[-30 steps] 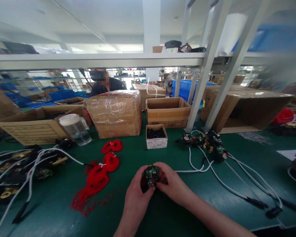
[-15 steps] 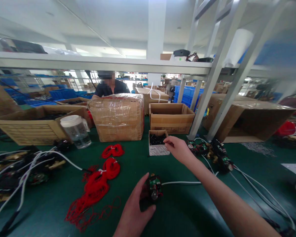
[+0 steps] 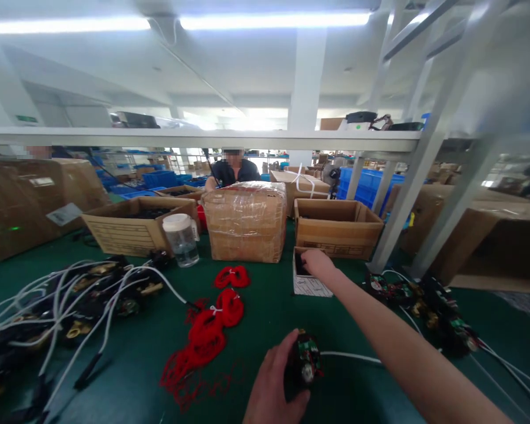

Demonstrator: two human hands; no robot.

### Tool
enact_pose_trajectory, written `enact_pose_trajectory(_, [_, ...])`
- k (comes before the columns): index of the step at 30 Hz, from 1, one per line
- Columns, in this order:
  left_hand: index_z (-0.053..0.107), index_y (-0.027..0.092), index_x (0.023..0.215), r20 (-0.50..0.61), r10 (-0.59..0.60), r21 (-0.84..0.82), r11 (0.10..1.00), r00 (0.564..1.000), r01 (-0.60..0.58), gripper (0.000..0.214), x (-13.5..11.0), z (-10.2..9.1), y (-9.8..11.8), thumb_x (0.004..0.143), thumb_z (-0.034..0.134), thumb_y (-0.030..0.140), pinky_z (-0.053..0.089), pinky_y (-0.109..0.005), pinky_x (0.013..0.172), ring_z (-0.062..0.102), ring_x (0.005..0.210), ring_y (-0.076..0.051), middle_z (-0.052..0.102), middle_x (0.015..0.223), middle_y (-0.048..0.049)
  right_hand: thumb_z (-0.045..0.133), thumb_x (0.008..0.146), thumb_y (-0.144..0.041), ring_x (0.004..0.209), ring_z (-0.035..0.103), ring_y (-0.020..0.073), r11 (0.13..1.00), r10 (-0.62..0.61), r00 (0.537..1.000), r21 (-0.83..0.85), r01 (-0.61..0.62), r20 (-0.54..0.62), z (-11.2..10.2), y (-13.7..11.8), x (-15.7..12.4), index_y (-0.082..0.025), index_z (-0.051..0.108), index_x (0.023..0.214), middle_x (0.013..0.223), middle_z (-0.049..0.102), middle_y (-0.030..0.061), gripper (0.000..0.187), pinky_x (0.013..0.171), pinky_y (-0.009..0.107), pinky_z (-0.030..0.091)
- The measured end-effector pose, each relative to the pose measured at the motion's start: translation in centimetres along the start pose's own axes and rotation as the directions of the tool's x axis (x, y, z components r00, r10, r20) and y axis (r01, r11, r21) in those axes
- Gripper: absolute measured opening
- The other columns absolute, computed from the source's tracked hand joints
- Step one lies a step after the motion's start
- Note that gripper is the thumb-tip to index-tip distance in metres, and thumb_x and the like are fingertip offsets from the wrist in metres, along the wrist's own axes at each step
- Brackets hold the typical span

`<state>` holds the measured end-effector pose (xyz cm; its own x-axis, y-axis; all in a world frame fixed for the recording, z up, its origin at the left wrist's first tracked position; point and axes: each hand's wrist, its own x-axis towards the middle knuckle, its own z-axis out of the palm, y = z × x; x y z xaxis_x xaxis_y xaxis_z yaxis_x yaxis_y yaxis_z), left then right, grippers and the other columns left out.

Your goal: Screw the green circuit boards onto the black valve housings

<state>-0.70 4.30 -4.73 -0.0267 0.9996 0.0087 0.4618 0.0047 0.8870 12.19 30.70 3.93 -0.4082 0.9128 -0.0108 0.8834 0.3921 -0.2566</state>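
Note:
My left hand [image 3: 276, 377] is closed around the side of a black device with an exposed green circuit board [image 3: 308, 356], resting on the green table. A white cable [image 3: 351, 355] runs from the device to the right, passing under my right forearm. My right hand [image 3: 317, 263] reaches into a small white cardboard box [image 3: 311, 286] of small black parts. Its fingers are bent together there, their tips hidden among the dark contents, so what they grip cannot be made out.
Red wire coils [image 3: 207, 333] lie left of my left hand. Cabled black devices with brass fittings [image 3: 75, 330] are heaped farther left; more circuit-board devices [image 3: 441, 321] lie right. Behind stand a water jug [image 3: 181, 240], a taped carton [image 3: 247, 227], an open carton [image 3: 340, 232] and a shelf post [image 3: 400, 218]. A person sits opposite.
My right hand has gone from the small box's right edge down into it. The view has turned left and up, shifting everything rightward. My left hand keeps its hold on the device.

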Motion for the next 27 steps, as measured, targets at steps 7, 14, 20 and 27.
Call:
enact_pose_trajectory(7, [0.044, 0.032, 0.15, 0.007, 0.003, -0.015, 1.0, 1.0, -0.003, 0.092, -0.3, -0.5, 0.8, 0.064, 0.063, 0.008, 0.034, -0.05, 0.121, 0.048, 0.14, -0.029, 0.053, 0.152, -0.0047, 0.061, 0.096, -0.024, 0.104, 0.063, 0.0227, 0.948, -0.008, 0.967, 0.304, 0.088, -0.255, -0.7, 0.7, -2.2, -0.015, 0.068, 0.103, 0.113, 0.066, 0.0089, 0.013, 0.096, 0.043, 0.05])
enact_pose_trajectory(14, [0.042, 0.035, 0.15, 0.002, 0.012, -0.014, 1.0, 1.0, -0.012, 0.088, -0.1, -0.1, 0.1, 0.068, 0.064, 0.011, 0.035, -0.051, 0.12, 0.051, 0.137, -0.029, 0.054, 0.15, -0.0037, 0.053, 0.093, -0.043, 0.066, 0.066, 0.0182, 0.705, 0.002, 0.982, 0.697, 0.133, -0.19, 1.0, 0.9, -13.3, -0.017, 0.07, 0.107, 0.074, 0.068, 0.002, 0.034, 0.06, 0.03, 0.052])
enact_pose_trajectory(20, [0.046, 0.034, 0.148, -0.05, 0.07, -0.026, 0.997, 0.996, -0.072, 0.085, 0.2, 0.3, -0.5, 0.068, 0.063, 0.011, 0.036, -0.05, 0.119, 0.052, 0.138, -0.029, 0.057, 0.148, -0.0041, 0.071, 0.087, -0.042, 0.071, 0.066, 0.0153, 0.241, 0.005, 0.998, 0.969, 0.055, -0.058, 4.0, 0.3, -22.0, -0.02, 0.071, 0.1, 0.081, 0.069, 0.0015, 0.026, 0.065, 0.026, 0.05])
enact_pose_trajectory(27, [0.045, 0.033, 0.149, -0.042, 0.082, 0.012, 0.997, 0.996, -0.081, 0.081, 0.4, 0.3, -1.0, 0.072, 0.063, 0.015, 0.036, -0.05, 0.12, 0.051, 0.139, -0.028, 0.057, 0.148, -0.0038, 0.08, 0.08, -0.032, 0.071, 0.066, 0.0157, 0.276, 0.034, 0.998, 0.96, 0.043, -0.054, 4.2, -0.5, -24.0, -0.021, 0.068, 0.089, 0.077, 0.069, -0.0006, 0.018, 0.065, 0.025, 0.047])
